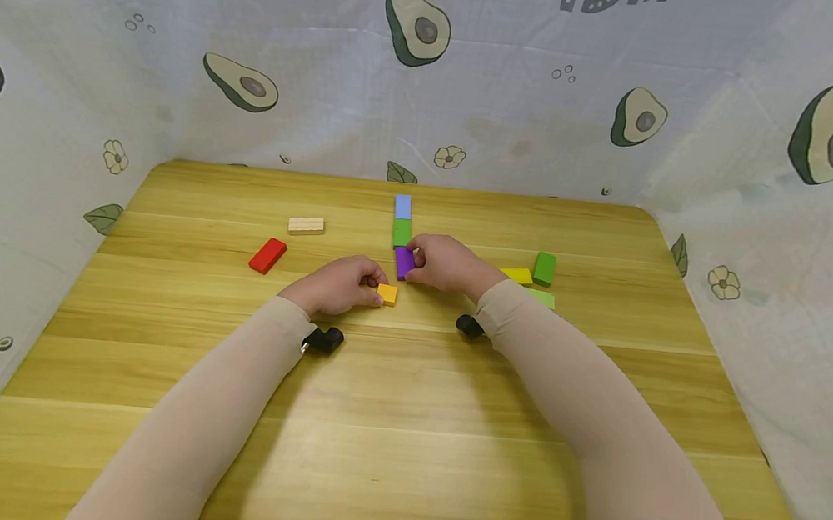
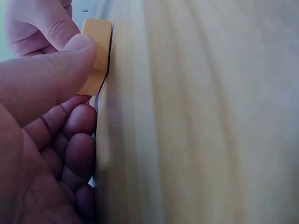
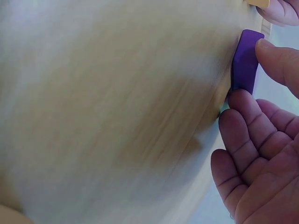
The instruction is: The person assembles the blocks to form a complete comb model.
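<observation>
Tabletop [image 1: 385, 433] is honey-yellow with streaky wood grain. Running in from the middle of its far edge you've got a periwinkle block [image 1: 402, 207], a green block [image 1: 402, 232], a purple block [image 1: 402, 264], then a yellow-orange block [image 1: 386, 294]. Toward the far left corner: a solid red block [image 1: 268, 255] and a bare-wood block [image 1: 305, 226] with pale grain lines. Toward the far right corner: a yellow block [image 1: 516, 275], a lime block [image 1: 545, 299] and a second green block [image 1: 544, 269]. Backdrop cloth [image 1: 493, 92]'s whitish with green-and-cream avocado prints [image 1: 410, 17]. Sleeves [image 1: 215, 400] are plain beige.

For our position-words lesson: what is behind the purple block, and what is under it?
Behind the purple block are a green block, then a blue block. What lies directly under it is covered.
</observation>
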The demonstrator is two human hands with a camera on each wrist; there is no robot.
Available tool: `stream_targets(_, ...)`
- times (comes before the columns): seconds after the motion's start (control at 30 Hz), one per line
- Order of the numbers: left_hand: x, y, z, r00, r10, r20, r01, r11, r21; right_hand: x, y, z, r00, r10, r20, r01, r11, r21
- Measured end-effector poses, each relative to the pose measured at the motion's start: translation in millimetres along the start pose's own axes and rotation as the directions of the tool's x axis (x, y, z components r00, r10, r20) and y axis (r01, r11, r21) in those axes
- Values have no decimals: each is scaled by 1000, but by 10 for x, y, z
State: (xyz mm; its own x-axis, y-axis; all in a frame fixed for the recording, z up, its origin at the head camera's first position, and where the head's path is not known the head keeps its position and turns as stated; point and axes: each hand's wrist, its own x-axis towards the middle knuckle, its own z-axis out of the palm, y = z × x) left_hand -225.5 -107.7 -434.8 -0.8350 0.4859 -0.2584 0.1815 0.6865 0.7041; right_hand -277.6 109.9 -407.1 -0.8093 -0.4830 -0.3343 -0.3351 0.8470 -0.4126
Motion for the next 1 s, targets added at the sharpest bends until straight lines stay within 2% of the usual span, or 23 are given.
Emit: stream_targets(1.0,-6,18,12,1000,-12,-10,12,1000,-3,10,-65,15,999,-5,-35,3,998,-58)
